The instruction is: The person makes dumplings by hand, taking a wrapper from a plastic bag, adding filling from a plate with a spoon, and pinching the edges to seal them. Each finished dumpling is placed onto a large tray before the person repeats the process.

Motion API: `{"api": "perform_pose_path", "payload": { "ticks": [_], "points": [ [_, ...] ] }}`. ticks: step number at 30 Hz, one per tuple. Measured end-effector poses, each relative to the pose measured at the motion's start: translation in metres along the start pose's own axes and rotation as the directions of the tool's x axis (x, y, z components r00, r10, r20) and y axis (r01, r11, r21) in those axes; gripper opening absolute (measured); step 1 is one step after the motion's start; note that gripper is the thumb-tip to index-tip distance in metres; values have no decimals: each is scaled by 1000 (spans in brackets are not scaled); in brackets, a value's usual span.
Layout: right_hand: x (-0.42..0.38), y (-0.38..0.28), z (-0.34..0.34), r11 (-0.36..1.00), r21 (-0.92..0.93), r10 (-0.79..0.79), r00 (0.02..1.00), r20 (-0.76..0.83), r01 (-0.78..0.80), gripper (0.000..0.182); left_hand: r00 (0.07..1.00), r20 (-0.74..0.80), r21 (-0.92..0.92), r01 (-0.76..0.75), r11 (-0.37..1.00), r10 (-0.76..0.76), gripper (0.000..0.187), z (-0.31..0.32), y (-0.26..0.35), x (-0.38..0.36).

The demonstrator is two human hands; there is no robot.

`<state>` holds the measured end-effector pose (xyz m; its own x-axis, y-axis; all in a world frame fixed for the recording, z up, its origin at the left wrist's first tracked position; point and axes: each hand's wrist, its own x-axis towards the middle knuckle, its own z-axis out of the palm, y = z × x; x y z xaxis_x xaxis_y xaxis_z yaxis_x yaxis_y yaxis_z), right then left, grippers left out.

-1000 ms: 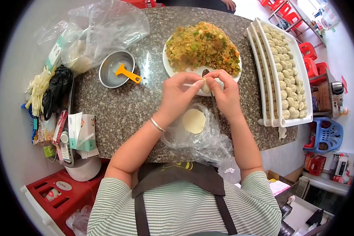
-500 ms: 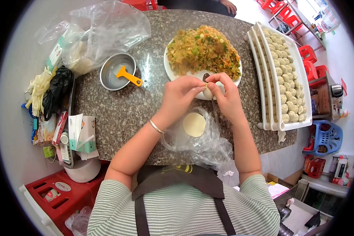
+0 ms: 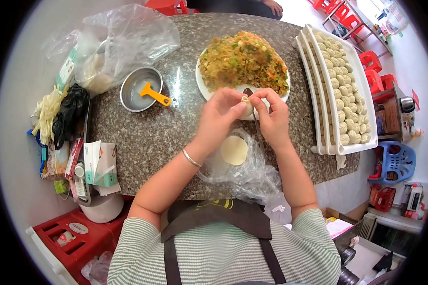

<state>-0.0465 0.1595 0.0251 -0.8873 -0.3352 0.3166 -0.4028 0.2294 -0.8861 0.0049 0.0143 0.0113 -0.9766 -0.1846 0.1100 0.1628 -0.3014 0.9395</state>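
Between my two hands, over the near rim of the plate, is a small pale dumpling with a gathered top. My left hand, with a bracelet on its wrist, pinches it from the left. The fingers of my right hand press on its right side. A white plate holds a heap of chopped vegetable filling. The dark end of a utensil shows just beyond my fingertips. Nearer me, a flat round wrapper lies on crumpled clear plastic.
Stacked white trays of dumplings stand at the right. On the left are a metal bowl with an orange-handled tool, a large plastic bag and a tissue box. Across the table, a person's hand shows.
Both hands stay together at the dumpling, with small finger shifts at its top, which now shows an open ring. The whole view has shifted slightly.
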Motion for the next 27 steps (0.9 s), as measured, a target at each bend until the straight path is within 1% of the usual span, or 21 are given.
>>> {"api": "perform_pose_path", "payload": {
  "ticks": [1,2,6,8,9,12,14,18,20,21,23,24,26,27],
  "points": [
    [-1,5,2,999,17,-28,1000,-10,28,8,986,21,-160,164,973,-162,15,-1,1,-1],
    [-1,8,3,998,33,-56,998,-20,57,8,947,66,-310,319,896,-315,15,-1,2,-1],
    [1,6,1,998,56,-7,1000,10,6,11,942,84,-327,334,884,-325,15,-3,0,0],
    [2,6,1,998,-15,-56,998,40,57,12,945,110,-332,328,884,-309,15,-4,0,0],
    [2,6,1,998,-15,-55,998,36,56,12,944,112,-330,330,884,-310,15,-3,0,0],
    [0,8,3,996,-53,-71,997,9,72,11,949,102,-335,315,888,-298,15,-3,-1,0],
    [-1,10,6,986,-102,-134,991,-6,133,10,958,58,-320,284,904,-280,16,-3,-4,0],
    [0,8,5,974,-140,-177,984,8,177,11,971,61,-284,241,928,-233,17,-5,-6,0],
    [0,6,4,989,-99,-116,993,-27,113,12,969,83,-226,244,943,-231,19,-4,-7,0],
    [0,6,4,988,-100,-119,993,-22,117,12,971,79,-230,240,943,-227,19,-4,-6,1],
    [2,5,4,986,-113,-126,991,-34,121,13,971,165,-177,202,963,-173,21,-7,-3,2],
    [2,6,3,985,-114,-131,991,-28,127,13,973,162,-180,196,964,-167,21,-8,-3,3],
    [2,8,2,956,-244,-177,983,-44,161,14,949,201,-289,295,911,-243,25,-9,-4,3],
    [1,6,1,954,-247,-186,982,-40,171,14,952,200,-293,286,913,-234,25,-8,-2,2]
  ]
}}
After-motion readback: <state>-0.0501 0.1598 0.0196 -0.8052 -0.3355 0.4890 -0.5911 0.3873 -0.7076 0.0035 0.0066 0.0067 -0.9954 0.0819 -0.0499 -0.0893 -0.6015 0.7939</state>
